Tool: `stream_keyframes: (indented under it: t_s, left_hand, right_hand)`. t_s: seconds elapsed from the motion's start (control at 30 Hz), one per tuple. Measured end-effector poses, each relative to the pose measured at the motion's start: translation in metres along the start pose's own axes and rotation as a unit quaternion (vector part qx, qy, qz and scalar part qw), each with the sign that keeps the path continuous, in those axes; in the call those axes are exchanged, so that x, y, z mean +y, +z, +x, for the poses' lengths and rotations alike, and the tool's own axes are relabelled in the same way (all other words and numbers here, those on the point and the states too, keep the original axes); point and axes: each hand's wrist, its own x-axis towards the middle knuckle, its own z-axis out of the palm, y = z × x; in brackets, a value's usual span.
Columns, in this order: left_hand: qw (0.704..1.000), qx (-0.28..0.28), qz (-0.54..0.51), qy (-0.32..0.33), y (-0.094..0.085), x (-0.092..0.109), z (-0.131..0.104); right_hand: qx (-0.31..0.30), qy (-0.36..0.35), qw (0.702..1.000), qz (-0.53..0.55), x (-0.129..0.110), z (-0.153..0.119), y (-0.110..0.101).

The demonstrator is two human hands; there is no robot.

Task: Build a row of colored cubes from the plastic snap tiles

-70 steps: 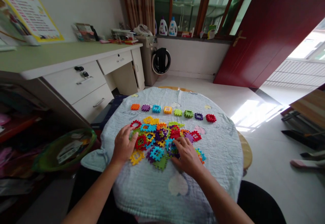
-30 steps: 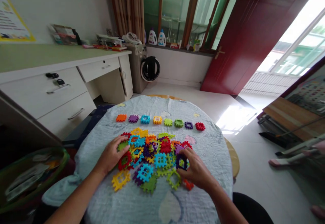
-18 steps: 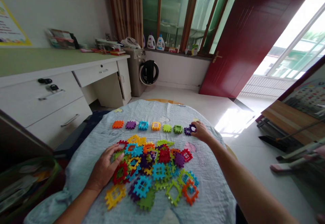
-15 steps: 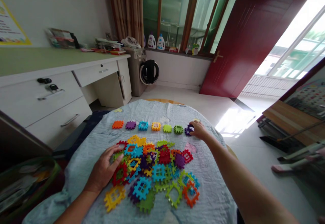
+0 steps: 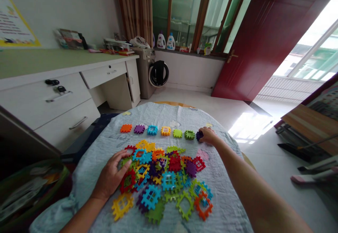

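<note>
right hand (image 5: 208, 136) pinches the dark purple tile (image 5: 199, 136); release it flat, aligned with the green tile (image 5: 189, 134) at nine o'clock. left hand (image 5: 112, 175): thumb, fingers apart.

Purple piece (image 5: 199, 136) part-hidden by right hand (image 5: 208, 135)

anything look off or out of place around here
Nothing looks spilled or broken. The round door of the washing machine stands open with something dark draped over it, a bit odd. The toy pieces by the left hand are jumbled, unlike the tidy row beyond.
</note>
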Motion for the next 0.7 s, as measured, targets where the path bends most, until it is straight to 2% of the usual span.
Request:
stream_keyframes:
  t_s: [0.23,0.4,0.5,0.57,0.63,0.7]
  left_hand:
    - [1.0,0.003,0.006,0.007,0.001,-0.002,0.0]
    - [1.0,0.008,0.004,0.006,0.001,-0.002,0.0]
    - [1.0,0.009,0.004,0.006,0.0,0.002,0.0]
    - [1.0,0.008,0.001,0.007,0.0,0.005,0.0]
    - [1.0,0.001,-0.005,0.008,-0.002,0.009,0.0]
    - [1.0,-0.009,-0.013,0.008,-0.004,0.013,0.0]
  right_hand:
    - [0.006,0.003,1.0,0.008,-0.006,-0.002,0.001]
    - [0.046,0.016,0.998,0.026,-0.007,-0.017,-0.015]
    - [0.099,0.001,0.993,0.064,-0.011,-0.043,-0.023]
    - [0.129,-0.043,0.985,0.108,-0.017,-0.068,-0.02]
    - [0.124,-0.086,0.977,0.148,-0.025,-0.096,-0.01]
    - [0.098,-0.101,0.975,0.173,-0.034,-0.121,0.005]
